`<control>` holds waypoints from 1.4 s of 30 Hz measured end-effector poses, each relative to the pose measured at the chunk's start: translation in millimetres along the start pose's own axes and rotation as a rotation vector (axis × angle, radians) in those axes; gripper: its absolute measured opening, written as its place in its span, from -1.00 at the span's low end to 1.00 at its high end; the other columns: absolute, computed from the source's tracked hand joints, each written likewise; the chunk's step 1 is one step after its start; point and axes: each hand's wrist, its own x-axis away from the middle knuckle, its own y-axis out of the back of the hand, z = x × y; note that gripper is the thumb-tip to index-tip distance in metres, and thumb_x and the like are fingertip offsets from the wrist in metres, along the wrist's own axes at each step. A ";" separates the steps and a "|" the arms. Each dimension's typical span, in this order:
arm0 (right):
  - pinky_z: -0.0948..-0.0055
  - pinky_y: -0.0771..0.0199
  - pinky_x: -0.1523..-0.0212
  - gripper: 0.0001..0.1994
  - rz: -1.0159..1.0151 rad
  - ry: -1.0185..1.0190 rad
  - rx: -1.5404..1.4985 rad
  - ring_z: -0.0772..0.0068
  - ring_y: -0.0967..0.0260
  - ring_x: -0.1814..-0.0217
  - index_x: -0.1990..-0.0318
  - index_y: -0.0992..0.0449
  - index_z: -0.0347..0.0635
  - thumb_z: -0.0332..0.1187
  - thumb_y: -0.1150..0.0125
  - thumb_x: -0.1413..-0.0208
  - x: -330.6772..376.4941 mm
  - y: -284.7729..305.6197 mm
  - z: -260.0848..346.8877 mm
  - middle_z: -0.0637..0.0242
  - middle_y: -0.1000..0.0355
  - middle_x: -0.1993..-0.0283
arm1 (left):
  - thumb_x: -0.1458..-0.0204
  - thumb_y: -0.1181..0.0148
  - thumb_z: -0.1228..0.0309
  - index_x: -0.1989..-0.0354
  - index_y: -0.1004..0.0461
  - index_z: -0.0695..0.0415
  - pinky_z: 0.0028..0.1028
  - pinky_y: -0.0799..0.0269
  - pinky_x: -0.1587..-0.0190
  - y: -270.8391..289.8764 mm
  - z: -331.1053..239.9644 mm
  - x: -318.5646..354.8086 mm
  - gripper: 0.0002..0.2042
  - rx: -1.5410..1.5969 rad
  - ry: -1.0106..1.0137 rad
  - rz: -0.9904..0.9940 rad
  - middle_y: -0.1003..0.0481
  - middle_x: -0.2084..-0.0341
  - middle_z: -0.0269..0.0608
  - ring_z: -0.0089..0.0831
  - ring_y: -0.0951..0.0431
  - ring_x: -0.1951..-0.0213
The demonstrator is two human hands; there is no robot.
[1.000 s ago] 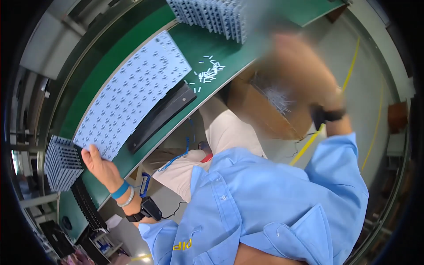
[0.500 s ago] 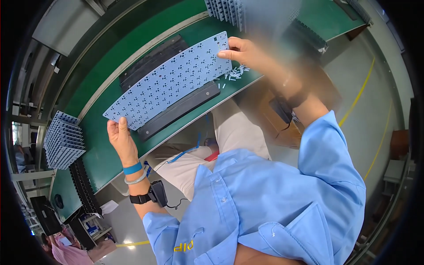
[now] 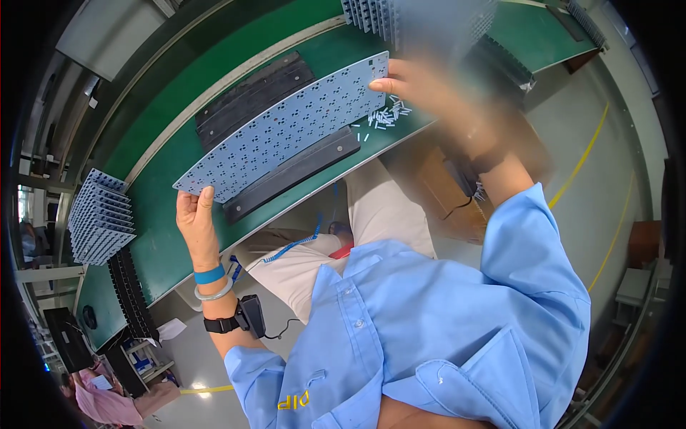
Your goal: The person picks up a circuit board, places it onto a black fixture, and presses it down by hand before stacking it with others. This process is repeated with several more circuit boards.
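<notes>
A long, light-blue circuit board (image 3: 286, 125) dotted with small dark marks is held tilted above the green bench. My left hand (image 3: 196, 222) grips its near left corner, thumb on the front face. At the far right end, my right hand (image 3: 411, 82) pinches the board's edge between thumb and fingers; haze blurs the wrist behind it. Behind the board lies one black fixture bar (image 3: 254, 96), and in front of it another black bar (image 3: 293, 175). Small white pin-like parts (image 3: 389, 114) lie in a loose heap beside the board's right end.
Stacked boards stand upright in a rack (image 3: 102, 218) at the left, and more boards (image 3: 371, 20) stand at the far side. A black slotted strip (image 3: 132, 297) runs along the left bench end. A cardboard box (image 3: 446, 193) sits below the bench at right. Another person in pink (image 3: 107, 400) is at lower left.
Both hands have shifted the board slightly to the right, and it is tipped more steeply, so its face looks narrower. The grip at each end remains.
</notes>
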 end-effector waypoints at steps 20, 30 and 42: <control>0.71 -0.24 0.45 -0.77 -0.169 0.296 -0.059 0.76 -0.16 0.45 0.21 -0.51 -0.22 -0.27 -0.22 -0.06 -3.3 -9.4 -40.6 0.57 -0.34 0.42 | -0.03 -0.18 0.46 0.19 -0.44 0.24 -0.63 -0.30 0.24 1.6 7.0 -14.8 -0.81 -0.133 0.016 0.140 -0.45 0.39 -0.41 -0.67 -0.35 0.34; 0.71 -0.28 0.42 -0.77 -0.165 0.320 -0.085 0.76 -0.21 0.40 0.18 -0.51 -0.21 -0.29 -0.22 -0.06 -6.7 -8.2 -43.8 0.53 -0.40 0.36 | -0.02 -0.20 0.43 0.24 -0.46 0.23 -0.68 -0.27 0.31 1.3 3.5 -17.9 -0.82 -0.157 0.007 0.148 -0.42 0.43 -0.47 -0.72 -0.32 0.39; 0.71 -0.27 0.46 -0.81 -0.243 0.191 -0.028 0.74 -0.21 0.45 0.26 -0.49 -0.25 -0.30 -0.19 -0.07 5.5 -7.0 -24.3 0.52 -0.36 0.43 | -0.03 -0.18 0.40 0.33 -0.42 0.22 -0.66 -0.24 0.42 -6.0 8.6 -16.8 -0.85 -0.252 0.072 0.131 -0.37 0.53 -0.46 -0.71 -0.28 0.47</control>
